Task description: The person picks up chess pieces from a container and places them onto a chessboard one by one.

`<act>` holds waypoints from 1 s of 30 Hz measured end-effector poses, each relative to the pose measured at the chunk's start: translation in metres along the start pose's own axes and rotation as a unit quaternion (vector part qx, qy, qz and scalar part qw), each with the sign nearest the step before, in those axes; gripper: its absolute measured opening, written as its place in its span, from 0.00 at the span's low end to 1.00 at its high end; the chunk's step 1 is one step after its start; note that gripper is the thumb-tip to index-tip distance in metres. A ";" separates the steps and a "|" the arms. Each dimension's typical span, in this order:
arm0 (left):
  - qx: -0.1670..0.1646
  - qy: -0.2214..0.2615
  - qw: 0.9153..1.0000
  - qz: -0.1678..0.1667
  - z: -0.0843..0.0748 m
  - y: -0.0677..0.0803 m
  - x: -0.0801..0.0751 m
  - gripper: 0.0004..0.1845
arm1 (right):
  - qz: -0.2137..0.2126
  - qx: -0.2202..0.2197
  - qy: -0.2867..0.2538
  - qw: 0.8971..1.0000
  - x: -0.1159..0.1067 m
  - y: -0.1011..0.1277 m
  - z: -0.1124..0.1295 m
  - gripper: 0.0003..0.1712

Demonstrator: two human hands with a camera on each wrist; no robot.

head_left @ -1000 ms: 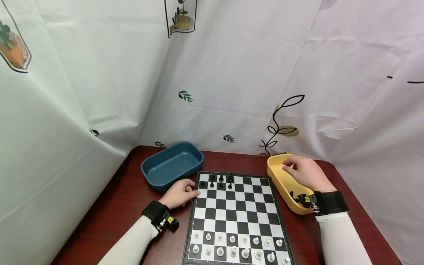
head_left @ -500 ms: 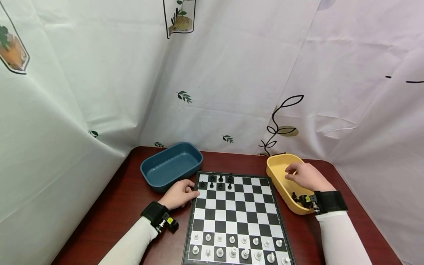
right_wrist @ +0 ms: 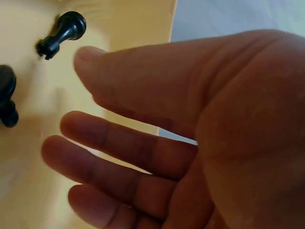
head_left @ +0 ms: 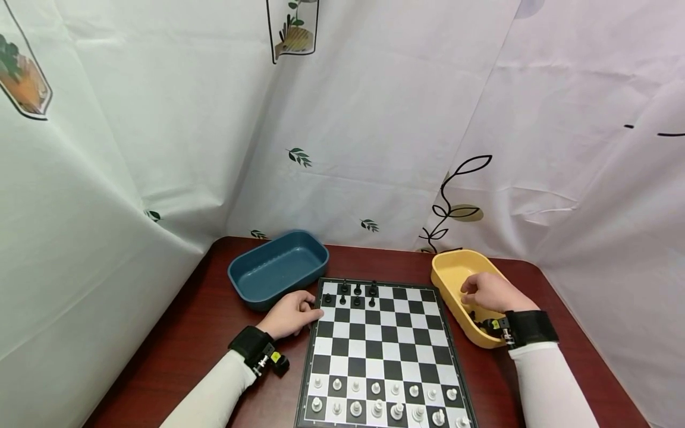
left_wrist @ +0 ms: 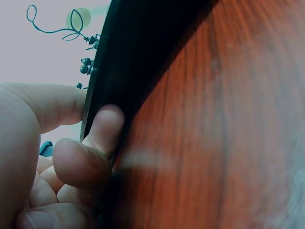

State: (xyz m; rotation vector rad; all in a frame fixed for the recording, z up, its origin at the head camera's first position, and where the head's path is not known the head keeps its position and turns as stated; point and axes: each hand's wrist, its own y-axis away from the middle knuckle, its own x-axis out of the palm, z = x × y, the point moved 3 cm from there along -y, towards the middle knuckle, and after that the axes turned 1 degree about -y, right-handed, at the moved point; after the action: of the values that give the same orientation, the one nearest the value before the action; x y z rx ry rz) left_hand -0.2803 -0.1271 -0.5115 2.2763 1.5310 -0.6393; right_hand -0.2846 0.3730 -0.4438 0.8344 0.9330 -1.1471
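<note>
A black-and-white chessboard (head_left: 381, 348) lies on the dark red table (head_left: 198, 333). Several black pieces (head_left: 357, 292) stand on its far rows and white pieces (head_left: 377, 404) on its near rows. My left hand (head_left: 299, 309) grips the board's left edge (left_wrist: 138, 57), thumb on top and fingers (left_wrist: 107, 129) curled against the rim. My right hand (head_left: 476, 292) reaches into the yellow tray (head_left: 448, 270). Its fingers (right_wrist: 114, 152) are spread loosely and hold nothing, just above the tray floor (right_wrist: 28, 157). A black pawn (right_wrist: 64, 29) and another black piece (right_wrist: 7, 102) lie ahead of them.
An empty blue tray (head_left: 278, 267) sits at the far left of the board, just beyond my left hand. White printed curtains (head_left: 374, 119) close in the table on three sides. Bare table (left_wrist: 228, 119) shows left of the board.
My right hand has slid back along the yellow tray toward me and dipped lower, closer to the black pieces. The left hand and the board have stayed put.
</note>
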 end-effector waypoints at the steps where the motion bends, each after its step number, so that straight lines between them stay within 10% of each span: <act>1: -0.001 0.000 1.000 0.000 0.000 0.000 0.000 0.25 | 0.006 0.003 -0.003 1.000 0.001 0.000 0.000 0.07; 30: 0.006 -0.003 1.000 0.001 0.003 -0.002 0.001 0.26 | 0.043 -0.042 0.022 0.998 0.015 -0.002 0.014 0.15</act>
State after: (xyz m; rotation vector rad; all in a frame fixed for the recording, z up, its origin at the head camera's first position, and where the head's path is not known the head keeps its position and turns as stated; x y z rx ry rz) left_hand -0.2822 -0.1275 -0.5144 2.2834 1.5257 -0.6554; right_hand -0.2821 0.3540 -0.4520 0.8269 0.9664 -1.0119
